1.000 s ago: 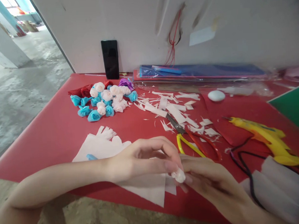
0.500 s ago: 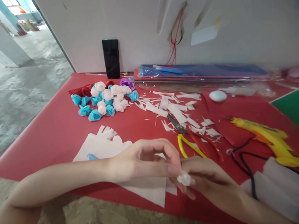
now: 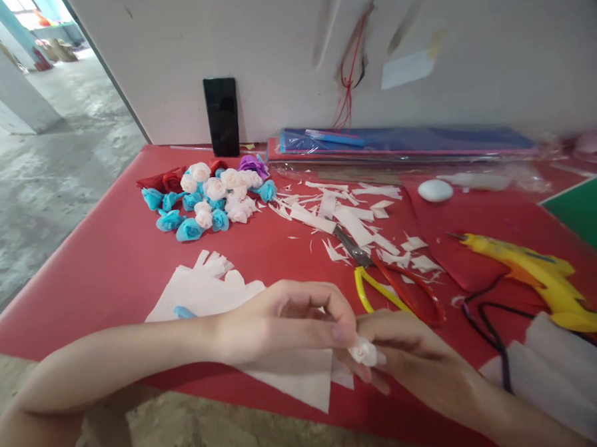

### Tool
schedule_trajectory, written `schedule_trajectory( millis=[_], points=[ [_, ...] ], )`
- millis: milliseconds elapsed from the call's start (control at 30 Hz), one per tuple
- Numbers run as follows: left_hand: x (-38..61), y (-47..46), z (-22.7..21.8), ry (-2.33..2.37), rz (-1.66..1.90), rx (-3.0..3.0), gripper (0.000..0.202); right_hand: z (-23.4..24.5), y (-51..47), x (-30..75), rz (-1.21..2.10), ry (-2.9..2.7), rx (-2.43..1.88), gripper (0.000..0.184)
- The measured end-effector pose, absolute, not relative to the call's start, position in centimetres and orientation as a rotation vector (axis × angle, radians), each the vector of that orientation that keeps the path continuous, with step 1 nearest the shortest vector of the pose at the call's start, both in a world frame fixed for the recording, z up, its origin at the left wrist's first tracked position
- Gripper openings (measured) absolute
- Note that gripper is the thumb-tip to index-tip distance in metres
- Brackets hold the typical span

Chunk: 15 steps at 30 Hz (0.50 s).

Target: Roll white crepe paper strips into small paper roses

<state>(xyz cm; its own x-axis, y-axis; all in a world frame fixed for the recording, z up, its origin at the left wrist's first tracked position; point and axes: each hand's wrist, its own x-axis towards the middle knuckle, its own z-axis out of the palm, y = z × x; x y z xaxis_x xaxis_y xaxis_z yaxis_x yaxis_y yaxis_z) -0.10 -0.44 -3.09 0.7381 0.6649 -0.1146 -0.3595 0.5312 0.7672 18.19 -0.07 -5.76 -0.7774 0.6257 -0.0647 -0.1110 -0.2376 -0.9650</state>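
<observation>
So the room's mostly bare concrete floor (image 3: 87,121), cut off at the left edge, with a scuffed whitish panel (image 3: 270,71) stood behind the bench (image 3: 100,260). The bench is covered in smooth red, its near edge partly blocked by the forearms. A long plastic-wrapped pack (image 3: 424,140) is laid against the panel, its right end kinda blurry. A green board (image 3: 591,215) is cropped on the right. Some white paper (image 3: 301,383) is half covered by the left hand (image 3: 288,324). A tiny white flower (image 3: 364,352) is pinched over the near edge by the left grip and the right hand's (image 3: 420,360), its underside hidden by fingers.
</observation>
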Motion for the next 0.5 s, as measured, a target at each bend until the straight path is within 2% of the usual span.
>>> schedule_trajectory(
  millis=[200,500],
  points=[
    [-0.21,-0.41,-3.01,0.441,0.613,0.795,0.029,-5.98,-0.09,18.10,2.102,-1.474,-0.679,0.029],
    [-0.02,-0.38,-3.53,0.397,0.684,0.810,0.025,-6.22,0.02,17.78,2.108,-1.413,-0.705,0.030]
  ],
)
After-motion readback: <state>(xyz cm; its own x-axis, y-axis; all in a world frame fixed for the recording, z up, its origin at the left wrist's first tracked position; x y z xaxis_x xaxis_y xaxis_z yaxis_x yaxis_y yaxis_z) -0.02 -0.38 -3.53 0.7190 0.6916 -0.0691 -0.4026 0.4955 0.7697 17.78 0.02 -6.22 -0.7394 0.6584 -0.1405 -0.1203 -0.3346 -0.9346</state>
